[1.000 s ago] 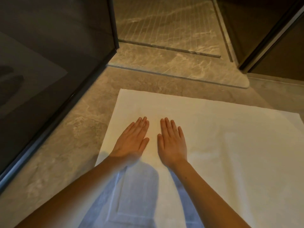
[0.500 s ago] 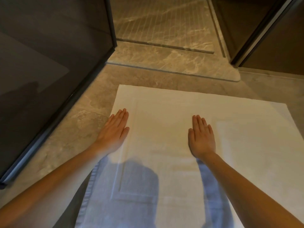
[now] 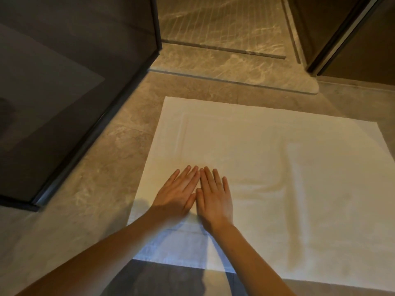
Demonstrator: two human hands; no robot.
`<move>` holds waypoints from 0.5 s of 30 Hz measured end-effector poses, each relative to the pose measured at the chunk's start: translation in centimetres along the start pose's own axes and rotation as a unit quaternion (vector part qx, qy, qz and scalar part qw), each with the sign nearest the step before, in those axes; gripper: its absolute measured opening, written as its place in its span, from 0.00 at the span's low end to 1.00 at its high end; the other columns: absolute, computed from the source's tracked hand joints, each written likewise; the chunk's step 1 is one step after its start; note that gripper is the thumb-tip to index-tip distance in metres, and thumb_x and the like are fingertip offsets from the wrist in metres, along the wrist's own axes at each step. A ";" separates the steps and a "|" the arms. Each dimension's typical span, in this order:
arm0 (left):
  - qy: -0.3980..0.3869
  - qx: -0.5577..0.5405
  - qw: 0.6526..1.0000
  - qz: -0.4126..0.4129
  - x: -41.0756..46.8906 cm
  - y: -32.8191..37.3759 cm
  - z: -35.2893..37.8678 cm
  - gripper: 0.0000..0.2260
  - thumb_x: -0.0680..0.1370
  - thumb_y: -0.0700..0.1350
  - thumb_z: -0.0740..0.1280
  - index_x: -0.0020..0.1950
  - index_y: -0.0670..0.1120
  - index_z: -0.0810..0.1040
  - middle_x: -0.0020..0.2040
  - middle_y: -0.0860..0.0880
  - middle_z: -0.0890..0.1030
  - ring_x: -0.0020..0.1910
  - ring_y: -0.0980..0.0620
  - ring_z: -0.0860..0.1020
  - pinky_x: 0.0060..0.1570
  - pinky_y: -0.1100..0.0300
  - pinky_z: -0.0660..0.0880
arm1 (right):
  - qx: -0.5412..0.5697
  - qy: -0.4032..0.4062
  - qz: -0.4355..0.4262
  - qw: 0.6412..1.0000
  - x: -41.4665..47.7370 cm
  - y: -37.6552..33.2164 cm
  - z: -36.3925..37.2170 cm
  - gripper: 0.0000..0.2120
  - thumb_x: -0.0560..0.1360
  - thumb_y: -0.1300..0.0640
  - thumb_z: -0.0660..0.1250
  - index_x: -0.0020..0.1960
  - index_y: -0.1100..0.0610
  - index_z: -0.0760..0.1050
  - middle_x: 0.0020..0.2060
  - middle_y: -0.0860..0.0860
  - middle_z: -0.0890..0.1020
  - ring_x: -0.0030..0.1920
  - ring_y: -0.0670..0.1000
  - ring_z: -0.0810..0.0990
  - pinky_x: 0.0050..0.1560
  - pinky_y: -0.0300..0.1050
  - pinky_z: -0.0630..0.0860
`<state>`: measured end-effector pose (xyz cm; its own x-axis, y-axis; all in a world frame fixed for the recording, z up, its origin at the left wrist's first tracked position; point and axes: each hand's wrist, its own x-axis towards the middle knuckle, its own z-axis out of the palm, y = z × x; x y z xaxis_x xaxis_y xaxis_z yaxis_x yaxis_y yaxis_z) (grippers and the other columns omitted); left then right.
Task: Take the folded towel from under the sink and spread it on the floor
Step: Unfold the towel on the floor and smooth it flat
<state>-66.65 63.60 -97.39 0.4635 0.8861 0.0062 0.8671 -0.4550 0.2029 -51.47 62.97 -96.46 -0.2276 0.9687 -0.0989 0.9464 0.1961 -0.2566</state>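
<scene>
towel (image 3: 267, 167) laid flat on floor (image 3: 96, 178) | left hand (image 3: 177, 195) and right hand (image 3: 214, 197) pressed palm-down, side by side | fingers (image 3: 188, 174) extended, nothing pinched

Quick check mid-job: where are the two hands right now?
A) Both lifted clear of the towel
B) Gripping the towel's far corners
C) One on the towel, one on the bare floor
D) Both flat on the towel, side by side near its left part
D: the left hand and right hand lie palm-down, fingers extended, next to each other on the spread white towel.
</scene>
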 end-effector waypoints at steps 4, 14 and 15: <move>0.001 -0.011 1.000 -0.011 -0.7 -0.7 0.6 0.25 0.82 0.50 0.48 0.78 0.44 0.56 0.79 0.47 0.56 0.78 0.51 0.52 0.75 0.53 0.50 | -0.029 -0.007 -0.007 1.000 -0.2 0.9 0.6 0.27 0.82 0.47 0.42 0.79 0.52 0.43 0.78 0.48 0.46 0.78 0.49 0.41 0.75 0.48 0.35; 0.006 -0.024 0.997 -0.071 -4.0 -4.1 -0.6 0.25 0.83 0.51 0.45 0.79 0.44 0.49 0.80 0.48 0.50 0.78 0.53 0.48 0.75 0.54 0.48 | -0.021 0.032 0.073 0.997 -3.0 9.0 -1.1 0.27 0.82 0.47 0.40 0.79 0.51 0.41 0.78 0.46 0.45 0.77 0.46 0.40 0.76 0.46 0.38; 0.000 -0.022 0.996 -0.082 -4.4 -4.4 -0.5 0.25 0.83 0.52 0.43 0.79 0.46 0.45 0.80 0.49 0.47 0.78 0.54 0.45 0.75 0.56 0.44 | -0.022 0.036 0.085 0.995 -3.4 10.0 -1.4 0.27 0.82 0.47 0.40 0.79 0.51 0.42 0.78 0.47 0.46 0.77 0.46 0.41 0.76 0.46 0.38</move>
<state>-72.63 61.72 -97.78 0.3158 0.9483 -0.0301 0.9226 -0.2995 0.2431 -40.95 61.80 -97.35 -0.0477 0.9966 -0.0675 0.9792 0.0333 -0.1999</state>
